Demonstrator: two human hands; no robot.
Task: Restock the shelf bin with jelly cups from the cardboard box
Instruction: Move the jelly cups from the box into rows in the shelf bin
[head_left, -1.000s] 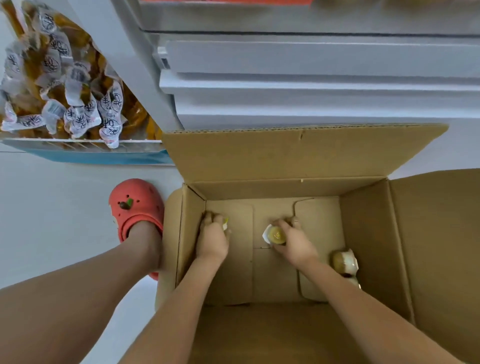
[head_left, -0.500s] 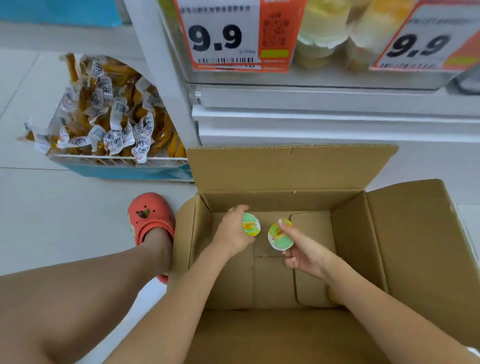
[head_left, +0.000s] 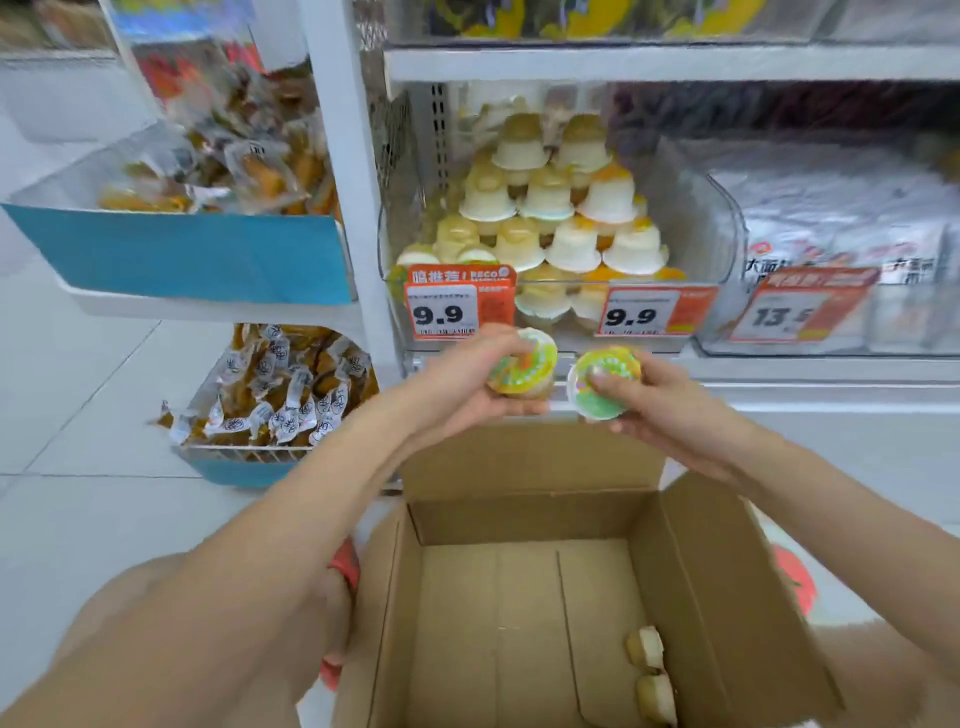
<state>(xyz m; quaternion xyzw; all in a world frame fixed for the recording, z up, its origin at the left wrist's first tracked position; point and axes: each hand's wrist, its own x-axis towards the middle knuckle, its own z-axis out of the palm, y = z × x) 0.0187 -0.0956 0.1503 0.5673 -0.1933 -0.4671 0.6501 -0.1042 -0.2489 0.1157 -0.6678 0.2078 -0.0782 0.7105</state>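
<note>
My left hand grips a jelly cup with a green and yellow lid. My right hand grips a second jelly cup, lid towards me. Both cups are raised above the open cardboard box, just in front of the shelf edge. Above them stands the clear shelf bin, piled with several upturned jelly cups. Two more jelly cups lie at the right side of the box floor.
Price tags reading 9.9 hang on the bin's front. A neighbouring bin of white packets sits to the right. At left stands a rack with blue trays of wrapped snacks. A red shoe shows beside the box.
Both hands have lifted the two cups out of the box up to the shelf's front. The view has tilted up, so the bin now shows.
</note>
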